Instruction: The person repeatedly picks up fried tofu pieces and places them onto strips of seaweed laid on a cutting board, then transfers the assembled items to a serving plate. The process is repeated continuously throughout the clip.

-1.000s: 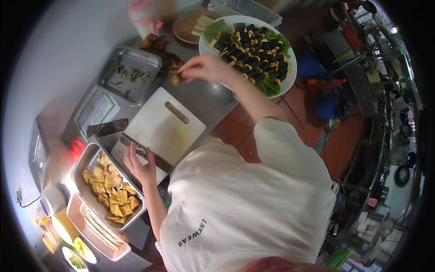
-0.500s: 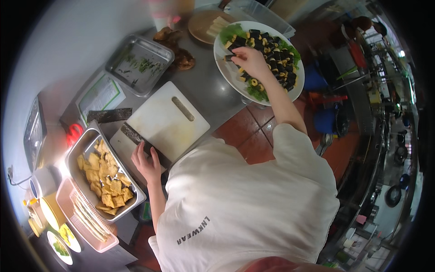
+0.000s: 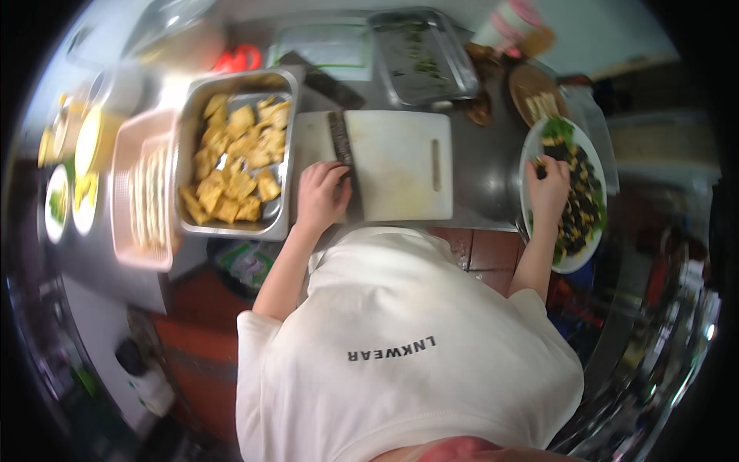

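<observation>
On the left part of the white cutting board (image 3: 400,165) lies a dark seaweed strip (image 3: 339,138). My left hand (image 3: 322,192) rests at the near end of this strip, fingers apart and fingertips touching it. Over to the right, an oval white plate (image 3: 526,208) holds many small seaweed-wrapped rolls (image 3: 586,181) on green lettuce (image 3: 558,129). Above the plate's left side, my right hand (image 3: 550,189) pinches a small seaweed-wrapped roll (image 3: 541,169) between thumb and fingers; the fingers partly cover it.
Left of the board stand a steel pan (image 3: 286,154) of fried tofu-like pieces (image 3: 239,123) and a pink basket (image 3: 123,192) with pale sticks. Behind are another seaweed strip (image 3: 327,83), a steel tray (image 3: 385,69) with green scraps, red-handled scissors (image 3: 237,58) and a brown board (image 3: 523,96) with pale sticks.
My view has turned, so the board now sits straight in front and the plate to the right. My right hand still holds a roll by the plate; my left stays at the strip.
</observation>
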### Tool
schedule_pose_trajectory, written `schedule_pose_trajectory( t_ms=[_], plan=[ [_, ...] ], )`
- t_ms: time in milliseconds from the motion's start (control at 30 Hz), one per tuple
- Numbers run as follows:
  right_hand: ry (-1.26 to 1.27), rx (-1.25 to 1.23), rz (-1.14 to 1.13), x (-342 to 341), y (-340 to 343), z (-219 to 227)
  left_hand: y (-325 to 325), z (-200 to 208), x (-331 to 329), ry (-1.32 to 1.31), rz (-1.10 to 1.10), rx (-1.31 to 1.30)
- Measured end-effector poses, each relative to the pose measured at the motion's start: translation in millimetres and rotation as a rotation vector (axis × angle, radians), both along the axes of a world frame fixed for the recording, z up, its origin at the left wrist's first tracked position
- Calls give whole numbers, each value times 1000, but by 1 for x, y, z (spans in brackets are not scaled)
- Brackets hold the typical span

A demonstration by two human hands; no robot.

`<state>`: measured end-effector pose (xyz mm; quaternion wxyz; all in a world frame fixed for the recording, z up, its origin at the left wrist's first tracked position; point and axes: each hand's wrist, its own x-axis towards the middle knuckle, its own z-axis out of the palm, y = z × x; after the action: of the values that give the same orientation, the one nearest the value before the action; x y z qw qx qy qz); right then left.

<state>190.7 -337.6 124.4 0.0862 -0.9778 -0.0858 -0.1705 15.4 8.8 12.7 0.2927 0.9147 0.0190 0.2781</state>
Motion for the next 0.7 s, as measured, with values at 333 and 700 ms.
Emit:
schedule_pose_trajectory(
  t_ms=[333,700],
  plan=[
    [342,394,1258,-16,261,-32,-7,-11,-16,-75,12,-146],
    [623,-165,1410,-134,451,-87,-8,-40,-23,44,140,-297]
  ],
)
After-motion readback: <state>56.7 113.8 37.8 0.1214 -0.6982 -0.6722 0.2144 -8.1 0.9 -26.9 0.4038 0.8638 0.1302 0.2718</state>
